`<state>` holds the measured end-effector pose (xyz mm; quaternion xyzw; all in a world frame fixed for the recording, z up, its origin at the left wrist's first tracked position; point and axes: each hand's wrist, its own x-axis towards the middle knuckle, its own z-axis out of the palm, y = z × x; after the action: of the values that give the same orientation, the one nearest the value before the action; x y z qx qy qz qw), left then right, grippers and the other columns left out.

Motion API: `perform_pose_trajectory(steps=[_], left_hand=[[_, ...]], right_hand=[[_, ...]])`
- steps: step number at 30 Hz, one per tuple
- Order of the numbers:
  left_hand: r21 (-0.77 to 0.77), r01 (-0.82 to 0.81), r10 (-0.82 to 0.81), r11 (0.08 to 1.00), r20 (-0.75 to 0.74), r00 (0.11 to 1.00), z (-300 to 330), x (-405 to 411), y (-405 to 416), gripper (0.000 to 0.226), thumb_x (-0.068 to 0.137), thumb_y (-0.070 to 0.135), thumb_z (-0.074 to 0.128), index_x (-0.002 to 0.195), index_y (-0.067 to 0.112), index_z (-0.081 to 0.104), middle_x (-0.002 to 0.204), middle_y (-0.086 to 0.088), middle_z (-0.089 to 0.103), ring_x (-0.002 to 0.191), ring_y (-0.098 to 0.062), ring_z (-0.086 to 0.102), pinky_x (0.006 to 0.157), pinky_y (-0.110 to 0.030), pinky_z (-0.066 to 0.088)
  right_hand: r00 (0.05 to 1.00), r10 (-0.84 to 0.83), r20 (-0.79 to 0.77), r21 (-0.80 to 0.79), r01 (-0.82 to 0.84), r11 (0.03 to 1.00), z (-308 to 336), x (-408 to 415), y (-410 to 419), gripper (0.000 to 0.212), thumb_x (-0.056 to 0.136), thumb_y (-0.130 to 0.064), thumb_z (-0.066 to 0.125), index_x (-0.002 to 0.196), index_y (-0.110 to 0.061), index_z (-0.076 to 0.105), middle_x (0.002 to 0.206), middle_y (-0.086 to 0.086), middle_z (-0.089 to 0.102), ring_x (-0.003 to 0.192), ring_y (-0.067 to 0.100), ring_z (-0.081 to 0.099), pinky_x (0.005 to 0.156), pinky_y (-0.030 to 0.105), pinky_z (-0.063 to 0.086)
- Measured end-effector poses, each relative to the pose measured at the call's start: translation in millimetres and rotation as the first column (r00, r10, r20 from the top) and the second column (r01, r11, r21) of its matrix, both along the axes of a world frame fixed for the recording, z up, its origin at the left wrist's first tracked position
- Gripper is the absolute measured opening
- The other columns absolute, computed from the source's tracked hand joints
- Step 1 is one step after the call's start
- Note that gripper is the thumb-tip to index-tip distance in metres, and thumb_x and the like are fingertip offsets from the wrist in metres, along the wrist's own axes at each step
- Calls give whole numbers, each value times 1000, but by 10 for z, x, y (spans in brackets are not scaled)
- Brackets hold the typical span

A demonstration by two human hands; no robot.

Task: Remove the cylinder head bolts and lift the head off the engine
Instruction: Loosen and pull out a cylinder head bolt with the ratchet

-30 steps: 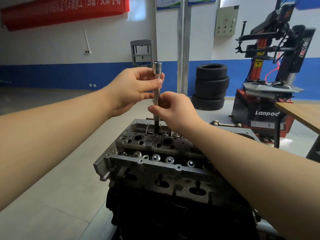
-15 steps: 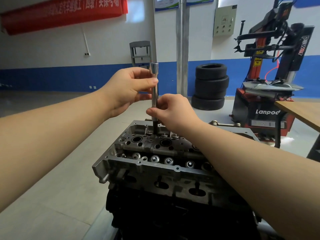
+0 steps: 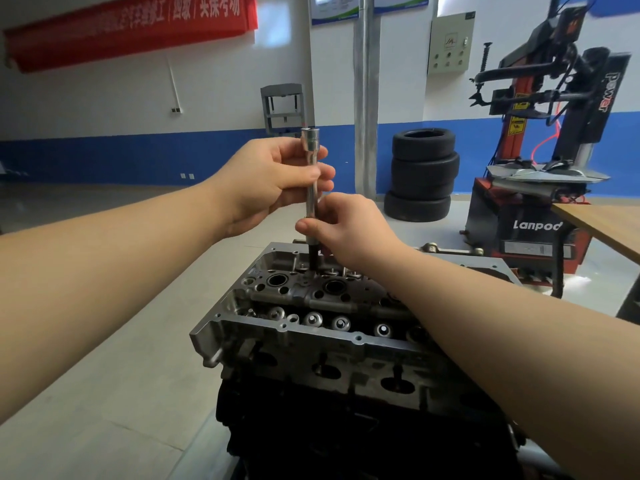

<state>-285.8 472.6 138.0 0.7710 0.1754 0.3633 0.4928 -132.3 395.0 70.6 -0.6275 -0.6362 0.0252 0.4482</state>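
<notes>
Your left hand (image 3: 277, 178) grips the upper part of the extension bar (image 3: 311, 188), thumb across the front of the shaft and fingers curled behind it, just below the socket-shaped top end (image 3: 309, 136). Your right hand (image 3: 349, 230) pinches the same bar lower down, thumb and fingers closed round it where the bright shaft meets its dark lower section. The bar stands upright, its lower end down in a bolt hole at the far left part of the head (image 3: 311, 306); you cannot see the bolt itself.

The head sits on the block (image 3: 346, 427), bare aluminium over the dark casting, directly below your forearms. Its top is open: round bores and valve tops run along it in rows, and three ports show on the near face. Your right forearm crosses over its right half and hides that part.

Beyond the head, a stack of tyres (image 3: 422, 174) stands against the blue-and-white wall beside a grey pillar (image 3: 365, 98). To the right is a red and black tyre changer (image 3: 540, 168) marked Lanpod, and the corner of a wooden table (image 3: 609, 226) comes in at the right edge. A red banner (image 3: 131, 29) hangs high on the left wall, and a grey frame (image 3: 282, 105) stands by the wall behind your left hand
</notes>
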Motion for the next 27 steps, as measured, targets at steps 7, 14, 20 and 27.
perform_pose_trajectory(steps=[7, 14, 20, 27], left_hand=[[36, -108, 108, 994, -11, 994, 14, -47, 17, 25, 91, 5, 79, 115, 8, 74, 102, -9, 80, 95, -25, 80, 78, -33, 66], [-19, -37, 36, 999, -45, 998, -30, -3, 9, 21, 100, 7, 70, 122, 8, 71, 110, -8, 80, 103, -25, 79, 83, -31, 65], [-9, -18, 18, 1000, -20, 1000, -29, -60, 35, 26, 97, 1, 70, 122, 6, 71, 107, -11, 81, 100, -28, 80, 79, -29, 64], [29, -82, 83, 996, -33, 996, -54, -7, 20, 21, 95, 9, 76, 116, 14, 73, 98, 2, 80, 98, -20, 79, 74, -24, 63]], right_hand=[[980, 130, -150, -14, -133, 991, -4, -20, -18, 22, 98, -41, 70, 107, -21, 73, 92, -7, 76, 83, 6, 72, 81, 32, 60], [998, 37, -51, 21, -35, 999, -25, 20, 27, 20, 93, -39, 76, 79, -30, 66, 65, -23, 69, 61, -5, 65, 58, 13, 43], [984, 125, -130, -17, -128, 992, -51, 22, 40, 20, 97, -45, 70, 99, -26, 70, 86, -11, 73, 77, 1, 67, 70, 19, 48], [998, 66, -16, -26, -66, 997, -60, 41, 45, 21, 92, -43, 77, 80, -31, 65, 67, -12, 61, 61, -3, 56, 56, 13, 37]])
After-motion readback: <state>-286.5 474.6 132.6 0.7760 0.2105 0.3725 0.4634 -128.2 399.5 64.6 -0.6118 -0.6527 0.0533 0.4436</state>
